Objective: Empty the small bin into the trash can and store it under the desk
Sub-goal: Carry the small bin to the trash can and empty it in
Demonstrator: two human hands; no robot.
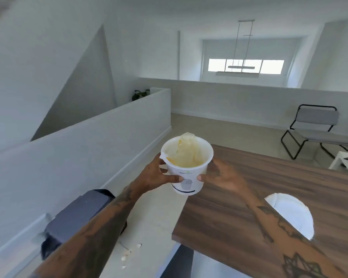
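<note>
I hold a small white bin [186, 173] upright in both hands, over the desk's left edge. It has a printed label on its side and a crumpled yellowish liner or waste [186, 151] inside. My left hand [159, 175] grips its left side and my right hand [221, 175] its right side. The dark grey trash can [78, 215] stands on the floor at lower left, partly hidden by my left forearm. The wooden desk [269, 187] fills the right half.
A white round lid or plate [291, 213] lies on the desk under my right forearm. Small white scraps [129, 255] lie on the floor beside the trash can. A white half wall [88, 141] runs along the left. A black-framed chair [317, 133] stands far right.
</note>
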